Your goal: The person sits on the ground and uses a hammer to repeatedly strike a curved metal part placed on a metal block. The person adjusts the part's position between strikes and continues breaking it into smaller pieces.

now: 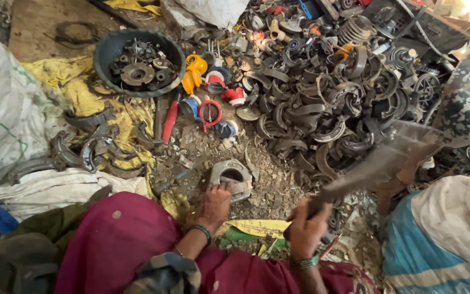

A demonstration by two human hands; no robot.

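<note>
**Hammer raised over a grey metal casting on the scrapyard floor**

A grey cast-metal housing [231, 178], blocky with a rounded hollow in its middle, lies on the floor [267, 190] in a bed of chips, grit and rust-brown crumbs. The left hand [214, 205], a green bangle at its wrist, rests on the near edge of that housing, fingers curled down against it and steadying it. The right hand [306, 230], also bangled, is clenched around the handle of a heavy hammer [379, 163]; its dull, dark head is blurred and tilted up to the right, clear of the housing.

Beyond the housing sits a cluster of small round parts in red, blue and white [210, 111], with a yellow plastic fitting [194, 71] just behind them and a red-handled tool [169, 121] to their left. A black round tub [107, 51] near the top holds greasy discs and gears. To the right spreads a big heap of curved dark brake shoes [322, 109], dusty and tangled together; a few more lie on a crumpled yellow cloth [77, 81] at the left. White woven sacks [1, 109] bank up along the left edge. A blue-and-white sack [441, 239] sits at the lower right, and maroon fabric [120, 239] covers the person's knees at the bottom.
</note>
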